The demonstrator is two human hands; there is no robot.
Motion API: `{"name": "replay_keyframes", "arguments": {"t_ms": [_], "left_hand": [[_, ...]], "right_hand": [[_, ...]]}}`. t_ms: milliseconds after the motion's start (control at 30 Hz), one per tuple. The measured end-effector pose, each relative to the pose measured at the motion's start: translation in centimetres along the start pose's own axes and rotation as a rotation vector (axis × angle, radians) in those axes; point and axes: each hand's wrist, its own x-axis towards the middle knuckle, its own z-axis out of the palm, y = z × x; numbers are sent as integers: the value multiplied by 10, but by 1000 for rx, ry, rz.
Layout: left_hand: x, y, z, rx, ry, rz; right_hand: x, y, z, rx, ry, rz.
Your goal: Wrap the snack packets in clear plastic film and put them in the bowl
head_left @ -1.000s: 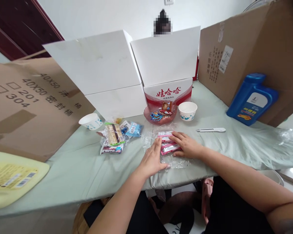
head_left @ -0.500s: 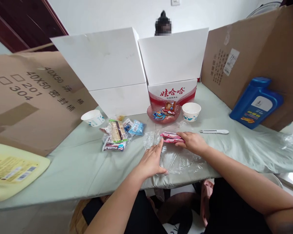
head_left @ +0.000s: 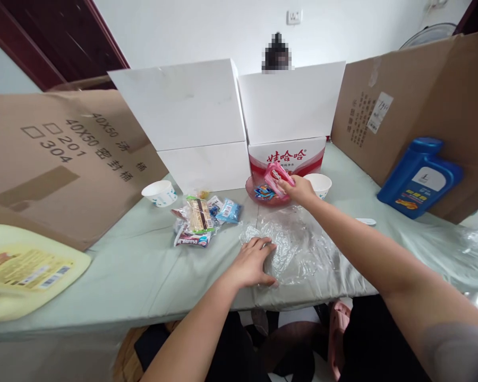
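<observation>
Over the pinkish clear bowl, my right hand is closed on pink wrapped snack packets. Blue-wrapped snacks lie in the bowl; the packets and my hand cover part of what else is inside. My left hand rests with fingers spread at the left side of a crumpled clear plastic sheet, holding nothing. A white paper bowl stands just behind my right hand, partly hidden. To the left is a pile of packaged snacks.
Another paper bowl stands at the left. A white utility knife is mostly hidden by my right forearm. White boxes and brown cartons wall the table. A blue jug and yellow jug flank it; a person is behind.
My right hand has lifted the pink packets off the plastic sheet and carried them forward to above the bowl. My left hand stays on the sheet. The view has shifted slightly.
</observation>
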Motion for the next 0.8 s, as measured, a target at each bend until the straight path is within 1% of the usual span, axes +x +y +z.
{"name": "replay_keyframes", "arguments": {"t_ms": [100,133,200,267,300,367,400,467,500,567,633,700,733,800], "left_hand": [[-1,-3,2,-9,6,5],[-2,-5,2,-12,5,9],[-3,-7,4,-18,3,14],[-5,-7,5,-22,1,19],[-6,-7,5,-23,-1,22],[-7,-6,4,-19,-5,20],[-7,-5,3,-14,-9,17],[-7,-4,1,-3,-21,10],[-7,-4,1,2,-28,7],[-6,-7,-1,4,-45,-1],[-5,-12,-2,-5,-66,-14],[-4,-19,-5,-30,-61,-30],[-4,-21,-8,-50,-33,-43],[-6,-24,-15,-115,76,-58]], "right_hand": [[28,-8,16,28,-50,5],[31,-10,20,33,-55,-12],[26,-10,24,51,-61,-45],[9,-8,23,45,-52,-112],[-4,-5,22,26,-46,-171],[-35,4,19,-60,-52,-348],[-53,11,17,-100,-120,-445],[-87,28,13,-225,-336,-544],[-102,38,10,-313,-428,-550],[-125,57,5,-437,-488,-486],[-137,72,-2,-496,-476,-409],[-141,83,-10,-506,-459,-361],[-140,86,-15,-497,-454,-350],[-137,90,-28,-425,-435,-364]]}}
